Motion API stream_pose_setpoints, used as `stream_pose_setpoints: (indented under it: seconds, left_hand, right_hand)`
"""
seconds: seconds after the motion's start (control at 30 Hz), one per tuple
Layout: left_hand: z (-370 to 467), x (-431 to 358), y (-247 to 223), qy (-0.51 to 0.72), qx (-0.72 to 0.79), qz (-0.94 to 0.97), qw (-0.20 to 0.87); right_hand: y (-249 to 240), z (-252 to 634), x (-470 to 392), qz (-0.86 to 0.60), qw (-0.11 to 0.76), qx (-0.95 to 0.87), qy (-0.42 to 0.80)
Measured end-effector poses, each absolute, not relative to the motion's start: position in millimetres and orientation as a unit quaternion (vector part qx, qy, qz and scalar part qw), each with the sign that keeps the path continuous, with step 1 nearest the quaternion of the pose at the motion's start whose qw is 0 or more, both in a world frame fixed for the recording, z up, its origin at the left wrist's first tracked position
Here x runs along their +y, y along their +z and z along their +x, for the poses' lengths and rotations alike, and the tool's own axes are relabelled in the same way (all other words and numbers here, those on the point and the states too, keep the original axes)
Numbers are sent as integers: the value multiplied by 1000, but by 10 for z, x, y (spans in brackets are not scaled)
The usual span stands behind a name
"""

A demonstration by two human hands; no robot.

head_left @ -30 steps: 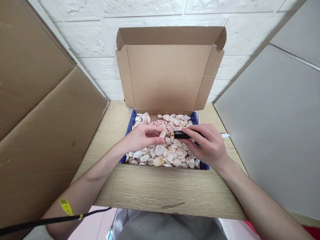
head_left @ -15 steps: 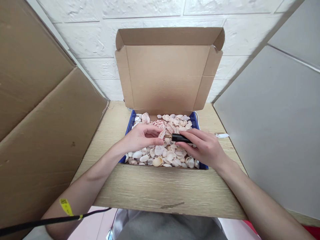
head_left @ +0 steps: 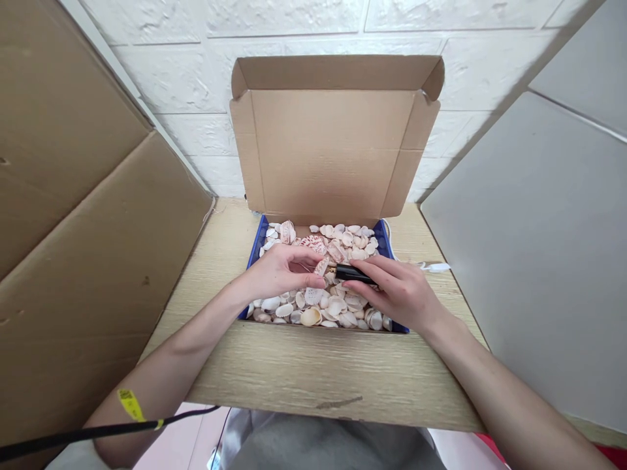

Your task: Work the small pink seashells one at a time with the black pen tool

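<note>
Over the box of shells, my left hand [head_left: 279, 269] pinches a pinkish-white seashell [head_left: 322, 266] on edge between thumb and fingertips. My right hand [head_left: 401, 287] is wrapped around a black mini drill [head_left: 355, 273] held nearly level. Its brass-coloured chuck [head_left: 332, 269] points left at the shell; whether the tip touches it is too small to tell. Beneath both hands lie many white, cream and pinkish loose shells [head_left: 337, 305], filling the shallow box with blue sides [head_left: 255, 241]. A red-patterned shell [head_left: 313, 244] rests behind my left fingers.
The box's cardboard lid [head_left: 333, 150] stands raised against the white brick wall [head_left: 181, 78]. Cardboard [head_left: 98, 248] walls the left side, a grey panel [head_left: 539, 248] the right. A white cable [head_left: 435, 267] lies right of the box. A black cord [head_left: 98, 432] crosses my left forearm.
The whole view has shifted slightly. My hands keep their grips on the shell and the drill, and the shell's patterned face shows a little more.
</note>
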State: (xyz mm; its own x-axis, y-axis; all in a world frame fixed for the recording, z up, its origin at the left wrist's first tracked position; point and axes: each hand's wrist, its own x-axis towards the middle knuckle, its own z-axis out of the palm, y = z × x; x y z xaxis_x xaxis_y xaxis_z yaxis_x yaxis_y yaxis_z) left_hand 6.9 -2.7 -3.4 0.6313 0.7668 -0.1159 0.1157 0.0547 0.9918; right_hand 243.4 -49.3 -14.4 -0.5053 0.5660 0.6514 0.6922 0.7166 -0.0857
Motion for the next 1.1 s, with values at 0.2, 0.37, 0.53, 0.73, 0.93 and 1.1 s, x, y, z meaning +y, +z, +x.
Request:
stream_pose_setpoints:
  seconds: [0.2, 0.37, 0.53, 0.73, 0.93, 1.1]
  left_hand:
    - [83, -25, -14, 246, 340, 649, 635]
    - [87, -16, -51, 276, 336, 653, 621]
    - [103, -30, -54, 289, 355, 664, 591]
    - [104, -30, -65, 285, 365, 682, 566]
    - [85, -30, -90, 289, 352, 698, 553]
    - [80, -29, -84, 290, 347, 703, 549]
  right_hand:
    - [-152, 2416, -501, -361, 343, -865, -63]
    - [-150, 2386, -513, -370, 344, -863, -12]
    - [-157, 2375, -512, -382, 342, -858, 13]
    - [-160, 2387, -506, -393, 333, -857, 17]
    - [-143, 2382, -511, -397, 331, -855, 31]
    - [-143, 2388, -512, -397, 328, -857, 28]
